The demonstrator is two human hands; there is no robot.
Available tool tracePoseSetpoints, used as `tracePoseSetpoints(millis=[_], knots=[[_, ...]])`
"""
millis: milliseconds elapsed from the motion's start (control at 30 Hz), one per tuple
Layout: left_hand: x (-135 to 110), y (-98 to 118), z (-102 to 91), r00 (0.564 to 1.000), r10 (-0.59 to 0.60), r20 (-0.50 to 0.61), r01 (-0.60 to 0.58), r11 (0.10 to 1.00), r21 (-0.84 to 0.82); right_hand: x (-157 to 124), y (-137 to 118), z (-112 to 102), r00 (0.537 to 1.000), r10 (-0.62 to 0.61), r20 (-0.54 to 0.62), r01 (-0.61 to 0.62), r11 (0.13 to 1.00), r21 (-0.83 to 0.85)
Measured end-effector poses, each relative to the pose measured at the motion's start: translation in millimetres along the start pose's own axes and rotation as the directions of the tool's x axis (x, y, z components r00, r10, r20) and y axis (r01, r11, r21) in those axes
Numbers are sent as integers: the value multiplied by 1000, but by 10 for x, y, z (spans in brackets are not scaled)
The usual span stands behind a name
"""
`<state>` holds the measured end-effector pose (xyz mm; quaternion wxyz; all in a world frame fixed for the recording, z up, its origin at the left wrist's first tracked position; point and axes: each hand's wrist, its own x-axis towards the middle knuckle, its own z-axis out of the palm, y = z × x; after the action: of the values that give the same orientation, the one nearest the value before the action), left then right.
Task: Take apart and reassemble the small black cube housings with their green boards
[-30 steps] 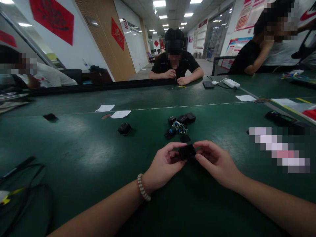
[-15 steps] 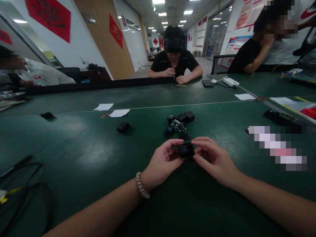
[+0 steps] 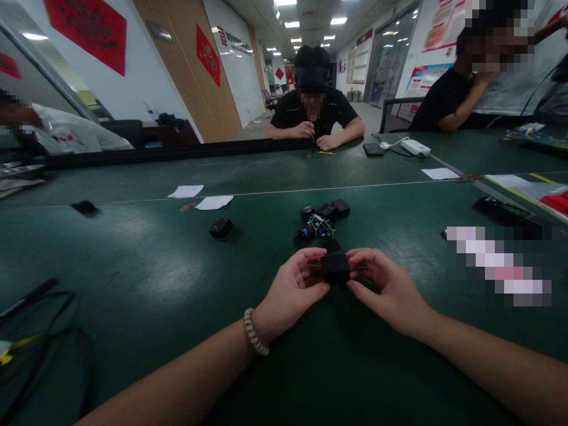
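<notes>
A small black plastic box point(image 3: 336, 268) is held between the fingertips of both hands, just above the green table. My left hand point(image 3: 299, 283) grips its left side with thumb and fingers; a bead bracelet circles that wrist. On the right side, my right hand point(image 3: 385, 286) pinches the box with thumb and fingertips. A plain matt face of the box is turned towards me. Right behind it lies a flat black piece point(image 3: 331, 245). Farther back, small green circuit boards with blue parts point(image 3: 320, 225) lie in a pile beside several black cases point(image 3: 341, 207).
Another black case point(image 3: 221, 229) sits to the left, near two paper slips point(image 3: 215, 203). Black cables point(image 3: 39, 319) lie at the left edge. A blurred-out object point(image 3: 497, 266) is at right. Across the green table point(image 3: 133, 248), a person point(image 3: 339, 112) leans over small work.
The black box has been turned over between my fingers: a glossy marked face showed before, a plain matt one shows now. Both hands stay in nearly the same place.
</notes>
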<state>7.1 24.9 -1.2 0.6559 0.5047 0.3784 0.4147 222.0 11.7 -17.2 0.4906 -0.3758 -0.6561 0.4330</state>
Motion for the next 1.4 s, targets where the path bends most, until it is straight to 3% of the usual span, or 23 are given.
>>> tracePoseSetpoints(millis=[600, 1000, 1400], knots=[[-4, -2, -25, 1000, 5, 19, -5, 1000, 6, 3, 25, 4, 1000, 9, -13, -8, 1000, 21], [18, -6, -9, 998, -13, -57, 16, 998, 58, -15, 25, 14, 985, -169, -26, 164, 977, -136], [0, 33, -4, 999, -39, -8, 39, 999, 19, -45, 24, -8, 961, -274, -27, 261, 936, -236]])
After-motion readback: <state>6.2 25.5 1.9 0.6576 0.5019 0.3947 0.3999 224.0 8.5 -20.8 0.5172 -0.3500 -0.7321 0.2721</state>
